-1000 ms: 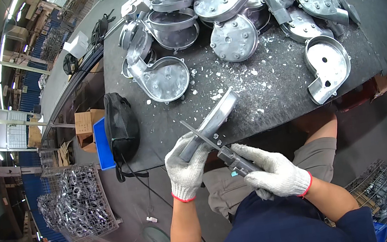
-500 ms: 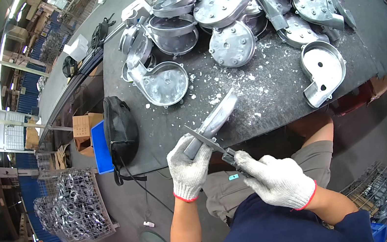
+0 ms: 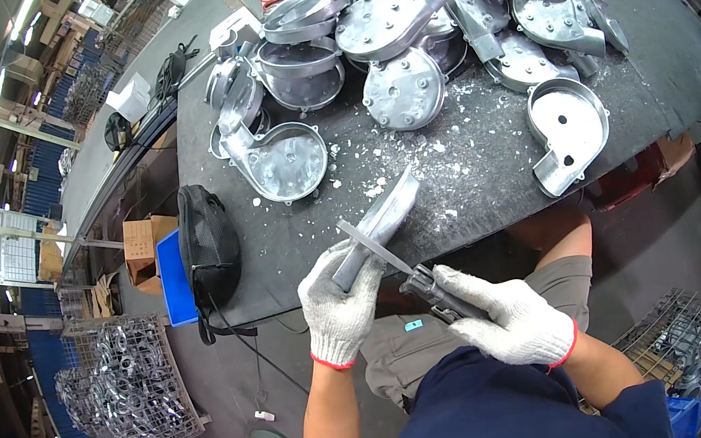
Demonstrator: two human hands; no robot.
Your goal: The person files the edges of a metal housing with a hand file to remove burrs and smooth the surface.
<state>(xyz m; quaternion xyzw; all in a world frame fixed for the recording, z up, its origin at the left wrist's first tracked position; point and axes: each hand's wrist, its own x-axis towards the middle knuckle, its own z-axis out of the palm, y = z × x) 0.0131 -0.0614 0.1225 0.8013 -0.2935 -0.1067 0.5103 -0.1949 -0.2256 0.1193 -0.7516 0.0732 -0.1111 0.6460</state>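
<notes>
My left hand (image 3: 340,305), in a white knit glove, grips the lower end of a grey cast-metal housing part (image 3: 386,214) held edge-up over the near edge of the dark workbench (image 3: 487,173). My right hand (image 3: 513,322), also gloved, holds a hand file (image 3: 392,260) by its dark handle. The flat blade of the file lies across the edge of the part, just above my left fingers. Pale metal chips (image 3: 381,183) are scattered on the bench beside the part.
A heap of similar grey castings (image 3: 422,30) covers the far half of the bench, with single ones at left (image 3: 279,157) and right (image 3: 567,130). A black bag (image 3: 209,248) hangs at the bench's left edge. A wire cage of parts (image 3: 127,385) stands on the floor to the left.
The file has slid along the part's edge while my right hand drew back toward my body. My left hand keeps the part in nearly the same place.
</notes>
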